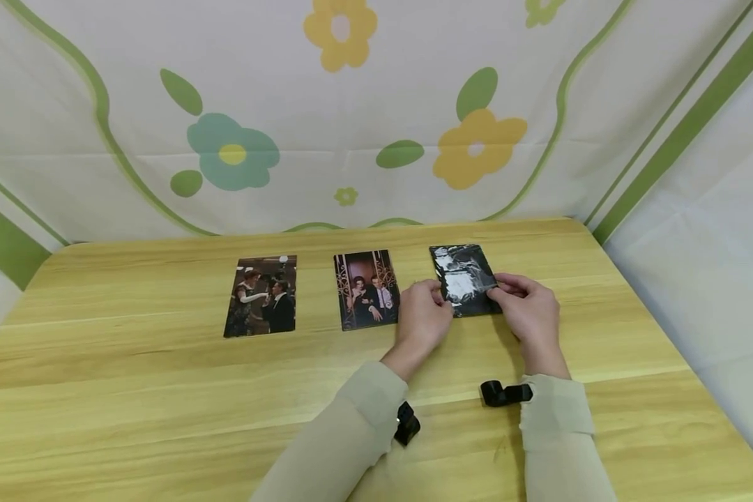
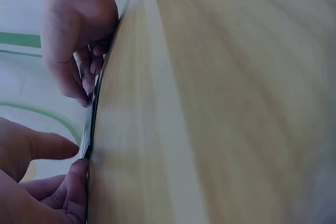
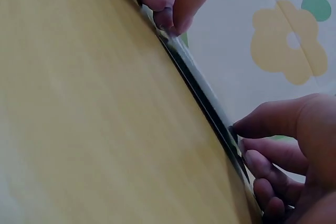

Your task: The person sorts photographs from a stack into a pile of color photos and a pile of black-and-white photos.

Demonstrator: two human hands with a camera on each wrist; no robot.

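Note:
A dark, glossy photo card [image 1: 467,282] lies at the right end of a row of three, its picture partly lost in glare. My left hand [image 1: 423,317] pinches its left edge near the lower corner. On the opposite side my right hand [image 1: 530,314] holds the right edge, thumb on top. In the right wrist view the card [image 3: 197,87] shows edge-on, low along the wooden table. Just left of my left hand is a photo card of two seated people [image 1: 367,289].
Another photo card [image 1: 262,296], showing a couple, lies farther left on the wooden table [image 1: 163,418]. A white cloth with flowers [image 1: 345,90] hangs behind the table's back edge. Black wrist cameras [image 1: 505,394] stick out from both sleeves.

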